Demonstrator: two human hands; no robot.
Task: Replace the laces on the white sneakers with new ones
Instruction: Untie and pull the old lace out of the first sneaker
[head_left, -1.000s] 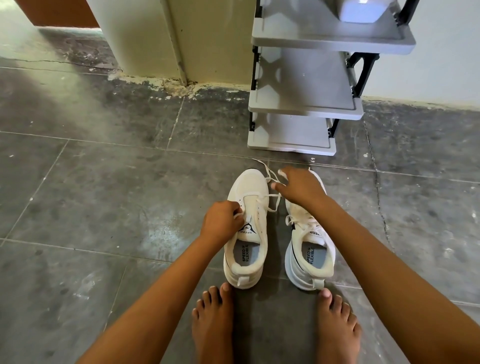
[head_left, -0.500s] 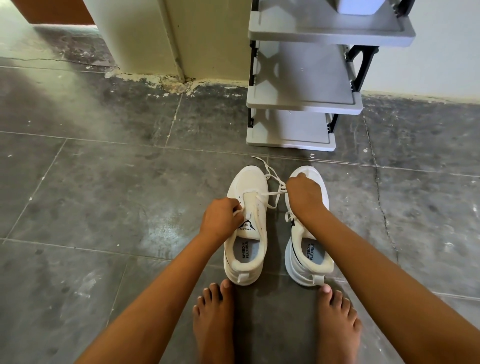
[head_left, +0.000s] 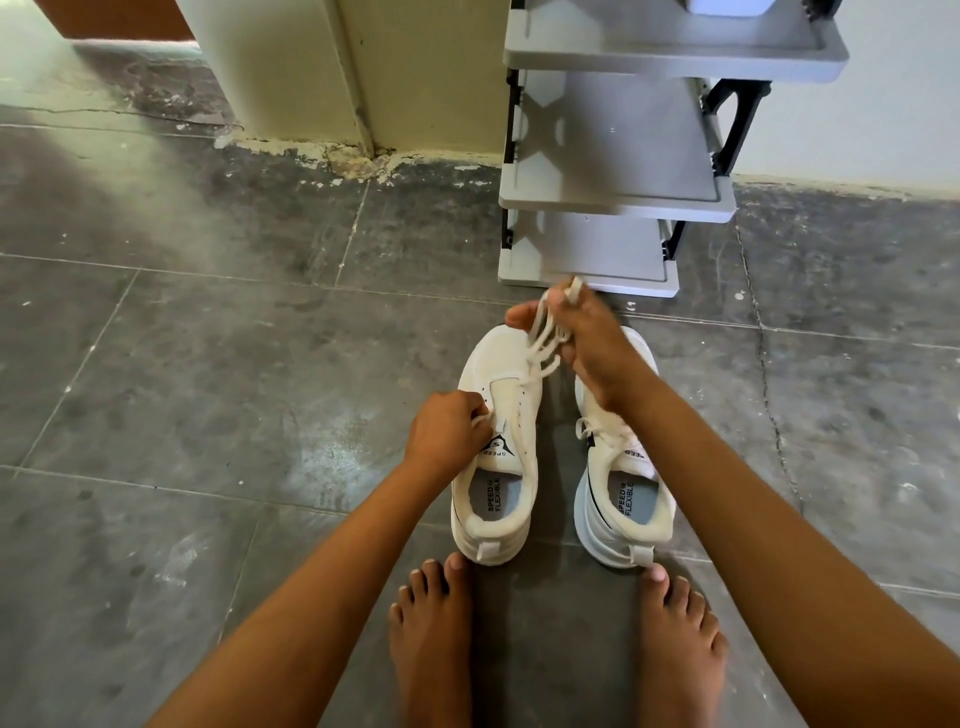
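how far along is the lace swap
Early. Done: the lace is partly out of the left sneaker. In hand: the right hand lifts its loose strands, the left hand pinches it by the tongue. Left: the right sneaker is laced, and nothing is rethreaded.

Both sneakers are white: the left sneaker (head_left: 498, 441) has a black triangle logo on its tongue, the right sneaker (head_left: 623, 483) a black side stripe. The laces (head_left: 543, 338) are white. The shoe rack (head_left: 613, 156) is grey with black posts, on a mottled dark grey tiled floor (head_left: 208, 364).
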